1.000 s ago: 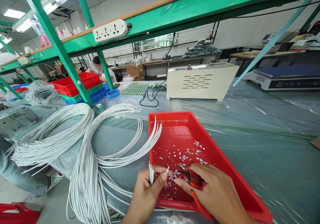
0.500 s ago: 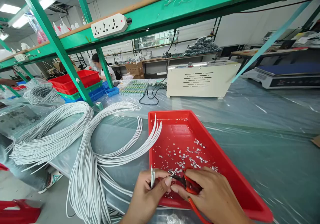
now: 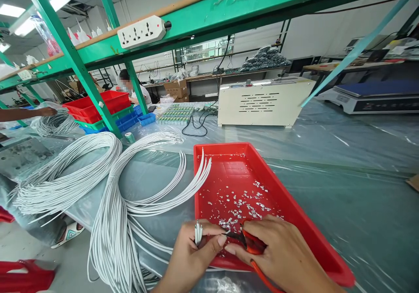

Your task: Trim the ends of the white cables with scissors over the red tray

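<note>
- My left hand [image 3: 196, 251] clamps white cable ends [image 3: 198, 232] in curled fingers, thumb and forefinger together.
- My right hand [image 3: 283, 249] grips red-handled cutters [image 3: 254, 243], fingers clamped on the handles, blade tips right at my left fingertips.
- Both hands are over the near end of a red tray [image 3: 225, 173], strewn with pale clippings [image 3: 240, 203].
- Left, a white cable bundle [image 3: 109, 223] lies looped; far, a beige machine [image 3: 262, 118].

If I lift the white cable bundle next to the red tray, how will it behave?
The white cable bundle is probably bendy but springy: its strands hold smooth curves. It's likely heavy for one hand, given how many strands it has. It may slide off, since part drapes over the edge of the table.
</note>
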`<state>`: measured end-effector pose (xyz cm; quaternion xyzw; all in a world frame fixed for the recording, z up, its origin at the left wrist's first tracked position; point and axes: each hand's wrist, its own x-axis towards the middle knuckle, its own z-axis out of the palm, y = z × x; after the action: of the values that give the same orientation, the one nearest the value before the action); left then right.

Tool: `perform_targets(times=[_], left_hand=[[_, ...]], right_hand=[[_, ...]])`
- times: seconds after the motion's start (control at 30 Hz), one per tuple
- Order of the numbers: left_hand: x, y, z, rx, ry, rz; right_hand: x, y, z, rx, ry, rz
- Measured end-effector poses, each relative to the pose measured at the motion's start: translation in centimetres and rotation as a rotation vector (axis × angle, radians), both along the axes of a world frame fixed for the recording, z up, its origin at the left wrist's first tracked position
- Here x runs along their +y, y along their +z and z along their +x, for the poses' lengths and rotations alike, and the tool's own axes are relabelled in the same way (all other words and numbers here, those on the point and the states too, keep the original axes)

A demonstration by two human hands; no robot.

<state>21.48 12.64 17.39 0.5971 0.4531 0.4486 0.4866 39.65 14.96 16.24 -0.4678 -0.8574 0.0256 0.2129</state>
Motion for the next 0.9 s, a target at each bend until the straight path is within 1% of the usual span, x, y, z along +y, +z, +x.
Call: perform_targets(times=[0.13,0.2,0.27,0.33,0.43,0.47,0.5,0.6,0.63,0.67,0.7,0.73,0.83,0.9], left_hand=[[0.1,-0.1,0.2,-0.013,0.047,0.000],[0.1,-0.3,0.3,-0.010,0.086,0.027],[-0.1,-0.6,0.5,0.031,0.133,0.089],[-0.4,-0.8,0.6,0.109,0.172,0.190],[-0.7,-1.0,0.8,0.196,0.177,0.316],[-0.7,-1.0,0.8,0.201,0.166,0.309],[-0.7,-1.0,0.7,0.187,0.153,0.266],[-0.4,-1.2,0.5,0.059,0.115,0.026],[-0.3,-1.3,0.5,0.015,0.125,-0.030],[-0.3,-1.4,0.4,-0.009,0.147,-0.045],[-0.3,-1.4,0.4,-0.004,0.172,-0.020],[-0.3,-1.5,0.5,0.028,0.194,0.037],[-0.6,-1.7,0.7,0.207,0.235,0.307],[-0.7,-1.9,0.9,0.331,0.259,0.474]], right_hand=[[0.0,0.1,0.0,0.002,0.010,-0.011],[-0.1,0.2,-0.1,0.001,0.005,-0.033],[-0.3,0.3,-0.2,0.004,-0.008,-0.054],[-0.6,0.2,-0.3,0.013,-0.034,-0.077],[-0.9,0.0,-0.4,0.026,-0.078,-0.067],[-0.9,0.0,-0.4,0.024,-0.088,-0.029],[-0.9,-0.1,-0.4,0.024,-0.096,0.028],[-0.7,-0.2,-0.4,0.042,-0.079,0.237],[-0.7,-0.2,-0.4,0.048,-0.063,0.277],[-0.6,-0.2,-0.4,0.047,-0.054,0.287],[-0.6,-0.2,-0.5,0.040,-0.058,0.268],[-0.7,-0.2,-0.6,0.030,-0.071,0.216],[-1.0,-0.4,-0.9,0.024,-0.127,-0.026],[-1.2,-0.4,-1.0,0.038,-0.136,-0.183]])
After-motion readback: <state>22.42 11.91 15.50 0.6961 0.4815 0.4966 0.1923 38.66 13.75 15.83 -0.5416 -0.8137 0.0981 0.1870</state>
